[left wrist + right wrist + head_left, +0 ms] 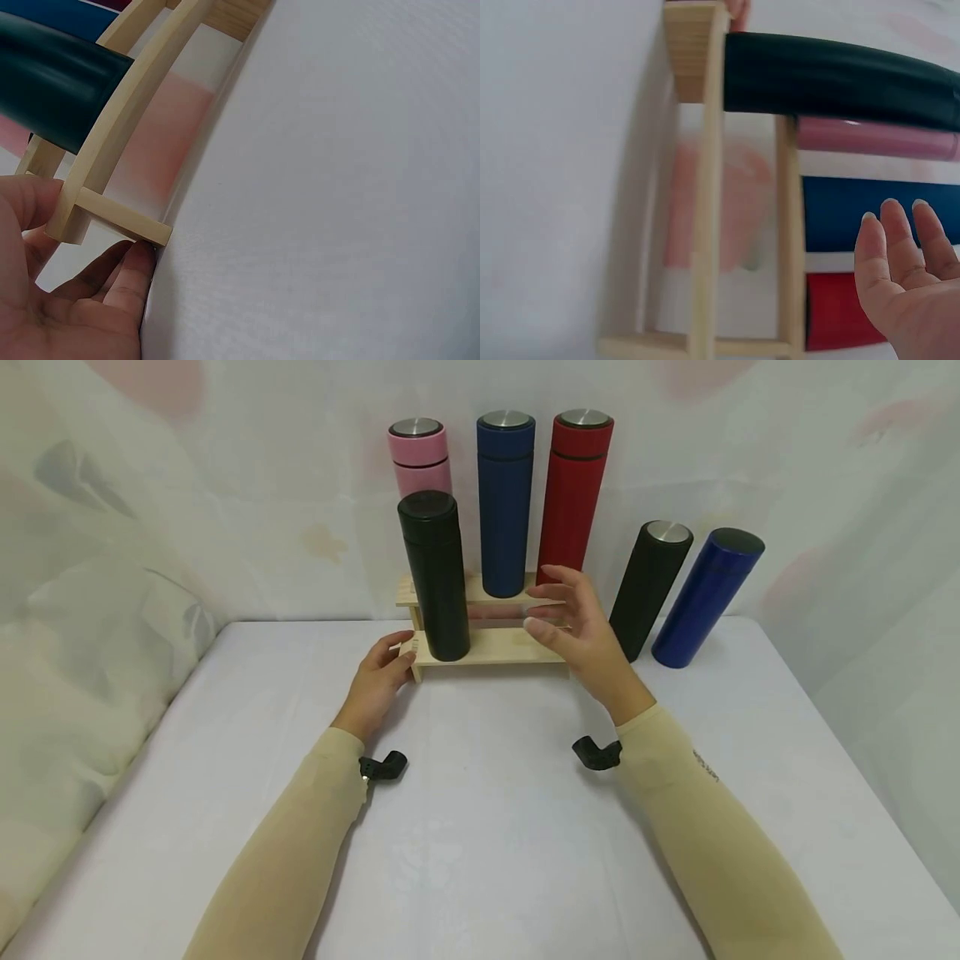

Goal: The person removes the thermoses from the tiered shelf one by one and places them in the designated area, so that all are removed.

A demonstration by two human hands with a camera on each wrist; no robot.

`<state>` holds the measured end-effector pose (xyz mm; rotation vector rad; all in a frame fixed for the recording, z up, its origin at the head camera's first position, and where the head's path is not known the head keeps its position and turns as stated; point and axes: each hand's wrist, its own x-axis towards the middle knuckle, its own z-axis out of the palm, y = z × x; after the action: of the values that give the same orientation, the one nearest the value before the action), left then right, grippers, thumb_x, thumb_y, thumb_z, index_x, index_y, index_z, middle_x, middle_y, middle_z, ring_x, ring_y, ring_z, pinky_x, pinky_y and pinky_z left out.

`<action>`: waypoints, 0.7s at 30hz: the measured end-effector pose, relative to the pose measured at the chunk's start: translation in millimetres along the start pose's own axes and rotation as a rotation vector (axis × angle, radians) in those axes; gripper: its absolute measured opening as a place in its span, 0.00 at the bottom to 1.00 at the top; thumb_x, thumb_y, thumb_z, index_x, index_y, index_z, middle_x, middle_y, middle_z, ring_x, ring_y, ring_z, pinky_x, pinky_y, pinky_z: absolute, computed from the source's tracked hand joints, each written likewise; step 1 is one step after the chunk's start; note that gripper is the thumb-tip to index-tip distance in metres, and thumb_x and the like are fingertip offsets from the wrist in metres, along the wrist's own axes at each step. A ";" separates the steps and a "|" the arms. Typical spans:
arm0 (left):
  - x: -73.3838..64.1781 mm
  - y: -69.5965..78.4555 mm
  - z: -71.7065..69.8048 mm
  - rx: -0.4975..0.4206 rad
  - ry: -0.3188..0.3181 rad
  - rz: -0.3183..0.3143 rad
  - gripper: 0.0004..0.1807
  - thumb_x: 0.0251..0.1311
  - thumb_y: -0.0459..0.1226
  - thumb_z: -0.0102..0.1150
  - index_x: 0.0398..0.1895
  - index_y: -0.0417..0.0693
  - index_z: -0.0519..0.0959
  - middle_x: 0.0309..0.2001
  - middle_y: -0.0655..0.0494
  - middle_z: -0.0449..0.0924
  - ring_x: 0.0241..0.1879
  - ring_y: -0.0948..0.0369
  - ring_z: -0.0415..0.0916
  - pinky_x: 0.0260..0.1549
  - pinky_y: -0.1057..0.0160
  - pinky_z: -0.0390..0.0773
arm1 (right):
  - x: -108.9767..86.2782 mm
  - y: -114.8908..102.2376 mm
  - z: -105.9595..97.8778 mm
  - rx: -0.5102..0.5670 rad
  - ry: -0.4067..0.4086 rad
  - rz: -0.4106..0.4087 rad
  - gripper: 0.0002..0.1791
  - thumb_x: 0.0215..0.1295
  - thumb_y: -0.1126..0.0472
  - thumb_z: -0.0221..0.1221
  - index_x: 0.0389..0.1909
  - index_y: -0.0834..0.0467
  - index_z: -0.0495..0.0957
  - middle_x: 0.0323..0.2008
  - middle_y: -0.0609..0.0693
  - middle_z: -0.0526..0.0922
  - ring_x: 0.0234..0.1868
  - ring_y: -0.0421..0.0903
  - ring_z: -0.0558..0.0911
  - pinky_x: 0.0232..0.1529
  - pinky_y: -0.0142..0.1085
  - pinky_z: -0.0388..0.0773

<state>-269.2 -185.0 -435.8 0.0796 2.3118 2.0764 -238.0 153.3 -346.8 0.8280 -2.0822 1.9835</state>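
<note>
A two-step wooden rack stands at the back of the table. My left hand holds its left end, thumb at the lower step and fingers by the leg. On the lower step, at the left, stands a very dark thermos bottle that looks greenish in the wrist views. Pink, blue and red thermos bottles stand on the upper step. My right hand is in front of the red bottle and the rack's right end, fingers spread and loosely bent, holding nothing.
Right of the rack, a black thermos bottle with a silver lid top and a shiny blue one stand on the white table. A patterned curtain hangs behind. Each sleeve carries a small black wrist camera.
</note>
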 end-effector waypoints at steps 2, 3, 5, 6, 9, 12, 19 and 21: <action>0.1 0.3 0.3 0.006 0.000 -0.003 0.28 0.84 0.39 0.55 0.83 0.50 0.68 0.72 0.39 0.72 0.65 0.49 0.74 0.70 0.50 0.72 | 3.5 4.5 5.3 -0.014 -0.004 0.030 0.42 0.74 0.48 0.69 0.81 0.52 0.60 0.70 0.56 0.72 0.69 0.63 0.73 0.64 0.49 0.80; -0.1 -0.3 0.2 0.007 0.002 0.001 0.28 0.83 0.40 0.55 0.83 0.51 0.69 0.71 0.40 0.72 0.65 0.50 0.75 0.69 0.51 0.73 | 5.4 6.2 7.9 -0.017 -0.005 0.041 0.42 0.74 0.49 0.69 0.81 0.52 0.60 0.70 0.56 0.72 0.69 0.62 0.74 0.64 0.49 0.80; 1.6 -4.5 -0.7 0.011 0.009 0.008 0.28 0.83 0.42 0.57 0.82 0.54 0.70 0.71 0.42 0.73 0.64 0.51 0.75 0.68 0.53 0.73 | 9.6 7.8 14.0 -0.020 -0.009 0.052 0.41 0.74 0.52 0.69 0.81 0.51 0.60 0.70 0.56 0.72 0.70 0.62 0.74 0.65 0.50 0.80; 1.5 -4.5 -0.9 0.014 0.010 0.008 0.28 0.83 0.42 0.57 0.82 0.54 0.70 0.70 0.42 0.73 0.64 0.51 0.75 0.67 0.53 0.74 | 11.9 9.0 16.8 -0.022 -0.010 0.054 0.42 0.74 0.52 0.69 0.82 0.52 0.60 0.70 0.57 0.72 0.70 0.62 0.75 0.65 0.50 0.80; 1.7 -4.8 -2.0 0.019 0.012 0.002 0.28 0.83 0.43 0.57 0.82 0.55 0.70 0.72 0.42 0.73 0.65 0.51 0.75 0.67 0.54 0.74 | 18.8 12.3 25.9 -0.004 -0.017 0.055 0.43 0.74 0.55 0.69 0.82 0.55 0.58 0.70 0.59 0.72 0.69 0.65 0.75 0.65 0.50 0.80; 2.3 -5.6 -3.1 0.022 0.011 -0.008 0.28 0.83 0.43 0.57 0.83 0.56 0.69 0.73 0.43 0.71 0.66 0.51 0.75 0.68 0.53 0.73 | 26.7 17.1 34.8 0.017 -0.020 0.071 0.44 0.74 0.58 0.70 0.82 0.57 0.57 0.70 0.61 0.70 0.68 0.62 0.77 0.66 0.48 0.79; 2.2 -4.9 -1.9 0.023 0.019 -0.003 0.28 0.83 0.43 0.57 0.82 0.55 0.70 0.72 0.41 0.71 0.66 0.49 0.75 0.68 0.52 0.73 | 43.2 29.2 53.4 0.009 -0.009 0.139 0.47 0.70 0.56 0.75 0.83 0.54 0.58 0.69 0.58 0.72 0.66 0.54 0.80 0.65 0.43 0.80; 1.7 -4.2 -0.9 0.031 0.019 -0.005 0.28 0.83 0.44 0.58 0.81 0.56 0.71 0.71 0.42 0.72 0.66 0.49 0.75 0.68 0.52 0.74 | 46.0 30.6 57.3 0.012 0.002 0.148 0.47 0.70 0.55 0.76 0.82 0.52 0.59 0.69 0.57 0.72 0.65 0.53 0.80 0.65 0.43 0.80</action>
<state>-271.0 -186.2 -439.9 0.0541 2.3531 2.0482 -276.2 84.5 -358.7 0.6923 -2.1914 2.0696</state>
